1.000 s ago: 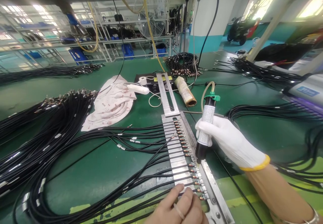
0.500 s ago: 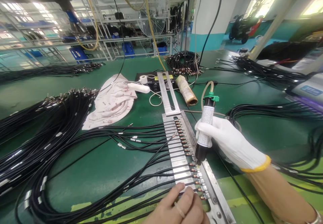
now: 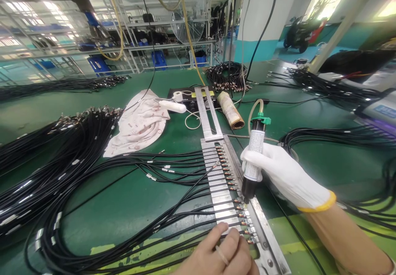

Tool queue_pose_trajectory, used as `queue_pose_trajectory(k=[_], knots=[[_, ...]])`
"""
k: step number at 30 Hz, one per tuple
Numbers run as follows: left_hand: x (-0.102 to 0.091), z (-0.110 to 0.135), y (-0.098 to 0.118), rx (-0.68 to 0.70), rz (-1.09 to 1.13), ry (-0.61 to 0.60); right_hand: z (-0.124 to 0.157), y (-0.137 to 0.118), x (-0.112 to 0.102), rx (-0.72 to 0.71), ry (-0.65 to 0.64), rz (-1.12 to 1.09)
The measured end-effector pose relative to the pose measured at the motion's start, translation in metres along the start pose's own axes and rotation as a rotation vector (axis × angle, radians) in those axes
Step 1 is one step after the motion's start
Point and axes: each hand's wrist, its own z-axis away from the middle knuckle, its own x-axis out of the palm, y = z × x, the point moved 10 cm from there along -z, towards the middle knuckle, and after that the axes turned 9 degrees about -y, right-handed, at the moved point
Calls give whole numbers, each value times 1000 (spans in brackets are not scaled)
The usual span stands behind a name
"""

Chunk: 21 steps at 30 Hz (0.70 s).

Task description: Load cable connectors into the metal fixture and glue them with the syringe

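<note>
My right hand, in a white glove, is wrapped round a labelled dispensing syringe with a green cap and a hose. The syringe leans, its tip pointing down at the metal fixture, close by the connector ends. Black cables lie side by side across that fixture, their metal ends in a row along its right part. Bare, with a ring on one finger, my left hand rests at the fixture's near end over the cables. Its fingers are curled, and whatever lies under them is hidden.
Thick cable bundles cover the left side. A crumpled cloth, a black control box, a slotted metal bar and a wrapped roll lie beyond the fixture. More cables lie on the right.
The whole view has shifted slightly, so everything sits a little further right. Both hands and the syringe keep nearly the same place over the fixture.
</note>
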Motion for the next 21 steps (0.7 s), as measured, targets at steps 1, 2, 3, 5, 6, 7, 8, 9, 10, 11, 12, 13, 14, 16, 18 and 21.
queue_pose_trajectory(k=[1,2,3,5,6,7,8,9,10,11,12,13,14,16,18,21], knots=[[0,0,0,3,-2,-2,0,-1,0,2,0,2],[1,0,0,7,-4,-8,0,-1,1,3,-1,3],[0,-1,0,13,-3,-10,0,-2,1,5,-2,4],[0,-1,0,15,0,-6,0,-2,2,7,-3,2],[0,-2,0,14,2,-9,0,-3,2,7,0,2],[0,-2,-1,11,3,-7,1,-3,2,7,3,1],[-1,-2,-1,7,5,-1,1,-3,3,6,1,1],[-1,-2,-1,4,5,-1,1,-3,3,6,-1,0],[0,-2,-1,5,6,-5,1,-3,3,7,-6,0],[0,-2,0,8,7,-6,1,-3,3,6,-8,0],[0,-1,0,9,7,-6,1,-3,3,4,-9,1],[1,-1,1,11,6,-11,1,-2,3,3,-6,2],[1,-1,1,11,3,-19,1,-2,1,2,1,4],[1,-1,0,7,-2,-19,1,0,-2,6,23,11],[0,-1,0,7,-4,-23,0,2,-4,11,42,18],[1,-1,2,31,-2,-40,0,2,-4,8,44,28]])
